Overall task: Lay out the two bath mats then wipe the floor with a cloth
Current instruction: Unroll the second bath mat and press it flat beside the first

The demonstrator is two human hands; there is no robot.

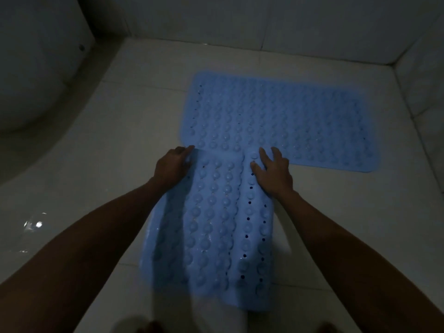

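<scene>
A blue rubber bath mat (300, 116) with rows of round bumps lies flat and crosswise on the pale tiled floor (120, 140). A second blue bath mat (216, 224) runs lengthwise from it toward me, its far end meeting the first mat's near edge; its surface ripples and does not lie fully flat. My left hand (171, 165) rests on the second mat's far left corner, fingers curled at the edge. My right hand (272, 170) presses flat, fingers spread, on its far right corner. No cloth is visible.
A white toilet bowl (36, 75) bulges in at the left. Tiled walls (264, 20) close the far side and the right. A wet glint (36, 223) shines on the floor at the left. The room is dim.
</scene>
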